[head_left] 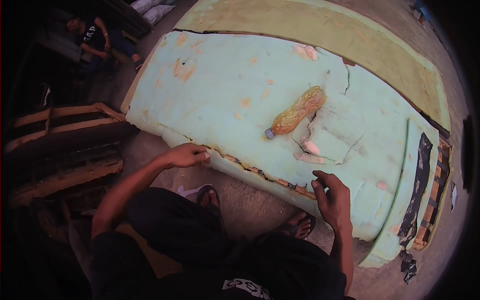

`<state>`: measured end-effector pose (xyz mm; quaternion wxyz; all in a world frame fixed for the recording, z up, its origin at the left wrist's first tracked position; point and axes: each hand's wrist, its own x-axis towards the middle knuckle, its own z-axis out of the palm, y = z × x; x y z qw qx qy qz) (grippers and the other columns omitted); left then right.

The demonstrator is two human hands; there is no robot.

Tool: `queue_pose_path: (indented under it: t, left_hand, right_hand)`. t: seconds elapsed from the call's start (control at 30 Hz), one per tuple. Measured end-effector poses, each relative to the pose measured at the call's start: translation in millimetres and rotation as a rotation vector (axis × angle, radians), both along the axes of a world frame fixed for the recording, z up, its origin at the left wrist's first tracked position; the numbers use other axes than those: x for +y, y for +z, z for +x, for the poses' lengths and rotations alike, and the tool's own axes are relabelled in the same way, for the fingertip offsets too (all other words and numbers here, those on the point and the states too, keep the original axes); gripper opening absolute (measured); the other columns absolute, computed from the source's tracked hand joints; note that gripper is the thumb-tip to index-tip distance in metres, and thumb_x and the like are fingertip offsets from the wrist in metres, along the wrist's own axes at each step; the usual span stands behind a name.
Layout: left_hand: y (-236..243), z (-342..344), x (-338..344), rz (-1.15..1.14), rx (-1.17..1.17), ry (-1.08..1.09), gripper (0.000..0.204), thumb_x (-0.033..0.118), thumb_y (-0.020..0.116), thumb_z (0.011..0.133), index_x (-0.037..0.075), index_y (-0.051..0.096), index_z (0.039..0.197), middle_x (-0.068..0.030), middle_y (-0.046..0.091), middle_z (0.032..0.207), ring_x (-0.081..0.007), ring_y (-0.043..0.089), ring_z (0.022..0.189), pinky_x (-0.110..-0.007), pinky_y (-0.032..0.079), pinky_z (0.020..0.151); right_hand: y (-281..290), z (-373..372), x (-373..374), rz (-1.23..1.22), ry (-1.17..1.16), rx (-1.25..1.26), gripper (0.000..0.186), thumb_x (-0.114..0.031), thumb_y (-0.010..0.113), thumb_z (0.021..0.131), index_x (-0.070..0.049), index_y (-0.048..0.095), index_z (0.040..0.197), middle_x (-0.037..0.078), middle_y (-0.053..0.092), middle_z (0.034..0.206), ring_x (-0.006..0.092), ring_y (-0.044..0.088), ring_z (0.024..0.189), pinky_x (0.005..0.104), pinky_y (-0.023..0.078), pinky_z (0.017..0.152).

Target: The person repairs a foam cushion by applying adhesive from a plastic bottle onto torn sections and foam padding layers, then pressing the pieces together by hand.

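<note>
A pale green foam sheet [215, 85] with cracks and worn patches covers a low, wide piece of furniture in front of me. At its near edge, left of the middle, my left hand [187, 155] has its fingers curled together; whatever may be between them is hidden. Farther right along that edge, my right hand [332, 195] is open, thumb and fingers apart, with nothing seen in it. On the foam lies a crumpled yellowish plastic bottle [300, 110] on its side, its greyish cap toward me. A split along the near edge shows wooden slats [295, 187].
A second, yellowish foam-covered piece [310, 22] adjoins the far side. Bare wooden frames [65, 120] stand at left. A seated person [95, 40] is at the far left. Right, a foam strip, black material [417, 190] and slats [430, 215] mark the end.
</note>
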<state>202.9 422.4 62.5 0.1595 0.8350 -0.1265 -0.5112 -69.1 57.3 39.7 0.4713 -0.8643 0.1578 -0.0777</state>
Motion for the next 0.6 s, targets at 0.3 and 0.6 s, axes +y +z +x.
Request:
queue_pose_path:
  t: [0.3,0.6]
  left_hand:
    - [-196,-124,35,-1.124,0.668,1.197,0.053,0.030,0.067,0.102,0.009,0.048,0.147,-0.0050,0.057,0.135,-0.0244,0.046,0.138,-0.049,0.039,0.114]
    - [-193,-121,6,-1.134,0.854,1.027,0.062,0.033,0.071,0.098,0.010,0.046,0.150,-0.0070,0.055,0.145,-0.0250,0.053,0.134,-0.049,0.046,0.107]
  right_hand:
    - [7,109,66,-0.197,0.442,0.033,0.021,-0.010,0.069,0.093,-0.007,0.073,0.114,0.014,0.069,0.093,0.0346,0.069,0.090,0.0426,0.056,0.076]
    - [-68,154,127,-0.579,0.473,0.016,0.038,-0.012,0.067,0.094,-0.016,0.067,0.132,0.014,0.058,0.143,0.0326,0.051,0.139,0.0532,0.032,0.117]
